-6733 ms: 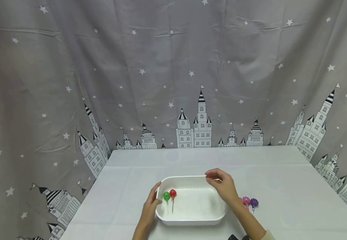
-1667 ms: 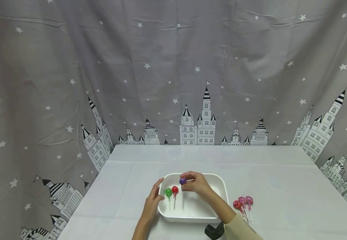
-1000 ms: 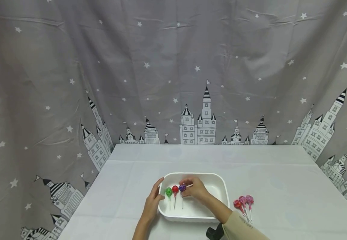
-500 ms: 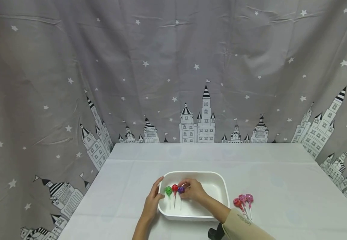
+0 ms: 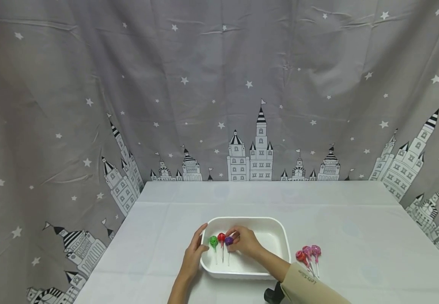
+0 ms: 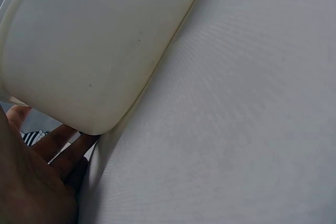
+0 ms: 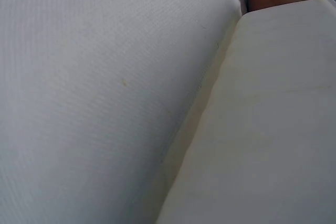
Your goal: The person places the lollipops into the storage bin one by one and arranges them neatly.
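Note:
In the head view a white plastic tray [image 5: 253, 274] stands on the white-covered table. My left hand [image 5: 192, 258] grips its left end, thumb over the rim and fingers along the outside; the left wrist view shows those fingers [image 6: 65, 150] against the outer wall. Inside the tray, a green lollipop [image 5: 213, 241] and a red lollipop [image 5: 221, 237] lie side by side, sticks toward me. Just right of them my right hand [image 5: 247, 242] pinches the head of a purple lollipop [image 5: 228, 241], whose stick also points toward me. Its fingers are out of sight in the right wrist view.
Right of the tray, a red lollipop [image 5: 300, 256] and two pink lollipops [image 5: 316, 250] lie bunched on the table [image 5: 356, 236]. A black device [image 5: 274, 294] sits beneath the right forearm. A grey curtain [image 5: 212, 76] printed with castles hangs behind the table.
The purple lollipop, earlier on the table at the right, came into the tray in my right hand. It was lowered beside the red one and shifted slightly left. Lately both hands are nearly still.

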Action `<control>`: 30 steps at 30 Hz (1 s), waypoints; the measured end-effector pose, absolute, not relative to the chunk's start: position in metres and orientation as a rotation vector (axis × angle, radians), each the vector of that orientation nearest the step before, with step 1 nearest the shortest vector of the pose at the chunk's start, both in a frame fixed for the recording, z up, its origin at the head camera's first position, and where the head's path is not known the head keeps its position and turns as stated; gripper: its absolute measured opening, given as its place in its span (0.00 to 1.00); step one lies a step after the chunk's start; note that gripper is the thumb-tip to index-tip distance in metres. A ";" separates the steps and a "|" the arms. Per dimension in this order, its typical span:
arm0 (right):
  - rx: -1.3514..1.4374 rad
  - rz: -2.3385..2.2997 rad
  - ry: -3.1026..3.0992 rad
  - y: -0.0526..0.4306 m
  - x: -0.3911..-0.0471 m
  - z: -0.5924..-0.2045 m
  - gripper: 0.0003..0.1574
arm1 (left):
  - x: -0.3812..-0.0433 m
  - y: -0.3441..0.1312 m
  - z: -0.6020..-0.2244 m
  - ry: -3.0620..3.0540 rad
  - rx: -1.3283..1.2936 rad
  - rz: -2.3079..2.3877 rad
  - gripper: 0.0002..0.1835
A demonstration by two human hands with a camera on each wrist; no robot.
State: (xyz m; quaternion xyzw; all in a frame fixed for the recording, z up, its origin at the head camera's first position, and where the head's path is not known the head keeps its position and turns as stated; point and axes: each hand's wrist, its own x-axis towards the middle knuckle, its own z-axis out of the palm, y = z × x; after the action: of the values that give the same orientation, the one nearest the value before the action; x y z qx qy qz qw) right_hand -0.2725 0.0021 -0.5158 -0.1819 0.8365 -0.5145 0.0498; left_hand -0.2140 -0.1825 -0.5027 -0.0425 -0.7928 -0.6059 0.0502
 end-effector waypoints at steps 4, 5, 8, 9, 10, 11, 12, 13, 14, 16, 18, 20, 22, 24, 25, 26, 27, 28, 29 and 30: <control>-0.562 -1.543 2.569 0.002 -0.274 -0.519 0.21 | -0.215 -0.182 -0.503 -2.424 -0.123 -1.839 0.34; -0.566 -1.542 2.572 0.002 -0.274 -0.519 0.21 | -0.215 -0.182 -0.503 -2.428 -0.119 -1.838 0.34; -0.570 -1.549 2.571 0.002 -0.274 -0.519 0.22 | -0.215 -0.183 -0.503 -2.436 -0.112 -1.834 0.34; -0.569 -1.549 2.571 0.002 -0.273 -0.519 0.22 | -0.215 -0.183 -0.503 -2.438 -0.111 -1.834 0.34; -0.565 -1.548 2.569 0.003 -0.273 -0.519 0.23 | -0.215 -0.183 -0.503 -2.438 -0.111 -1.836 0.34; -0.562 -1.545 2.569 0.003 -0.273 -0.519 0.23 | -0.215 -0.183 -0.503 -2.439 -0.111 -1.836 0.34; -0.559 -1.541 2.569 0.003 -0.273 -0.518 0.23 | -0.215 -0.183 -0.503 -2.439 -0.111 -1.836 0.34; -0.556 -1.534 2.570 0.004 -0.273 -0.518 0.24 | -0.215 -0.182 -0.503 -2.439 -0.112 -1.834 0.34; -0.556 -1.529 2.571 0.004 -0.272 -0.518 0.24 | -0.215 -0.182 -0.504 -2.439 -0.112 -1.834 0.34; -0.553 -1.525 2.572 0.005 -0.272 -0.517 0.24 | -0.215 -0.182 -0.504 -2.439 -0.113 -1.833 0.34; -0.554 -1.527 2.567 0.005 -0.271 -0.516 0.24 | -0.214 -0.182 -0.504 -2.439 -0.115 -1.832 0.34; -0.551 -1.533 2.558 0.006 -0.270 -0.515 0.24 | -0.214 -0.183 -0.504 -2.435 -0.115 -1.838 0.34; -0.548 -1.540 2.544 0.006 -0.269 -0.514 0.25 | -0.214 -0.183 -0.504 -2.433 -0.113 -1.841 0.34; -0.537 -1.547 2.530 0.006 -0.268 -0.512 0.26 | -0.214 -0.183 -0.504 -2.430 -0.111 -1.841 0.34; -0.528 -1.552 2.522 0.007 -0.268 -0.511 0.27 | -0.214 -0.182 -0.503 -2.428 -0.110 -1.842 0.34; -0.516 -1.555 2.516 0.007 -0.268 -0.511 0.28 | -0.214 -0.182 -0.503 -2.429 -0.109 -1.841 0.34; -0.498 -1.558 2.510 0.007 -0.268 -0.511 0.28 | -0.214 -0.182 -0.503 -2.426 -0.109 -1.841 0.34; -0.475 -1.559 2.505 0.008 -0.268 -0.510 0.29 | -0.214 -0.182 -0.503 -2.425 -0.111 -1.843 0.34; -0.449 -1.552 2.506 0.008 -0.268 -0.510 0.30 | -0.214 -0.182 -0.502 -2.425 -0.112 -1.844 0.34; -0.423 -1.544 2.506 0.009 -0.268 -0.511 0.30 | -0.214 -0.182 -0.503 -2.424 -0.112 -1.847 0.34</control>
State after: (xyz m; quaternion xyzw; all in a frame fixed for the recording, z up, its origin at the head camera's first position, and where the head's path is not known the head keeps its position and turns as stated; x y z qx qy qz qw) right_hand -0.2685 0.0087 -0.5106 -0.1417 0.8397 -0.5174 0.0839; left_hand -0.2135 -0.1818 -0.5025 -0.0366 -0.7940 -0.6051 0.0461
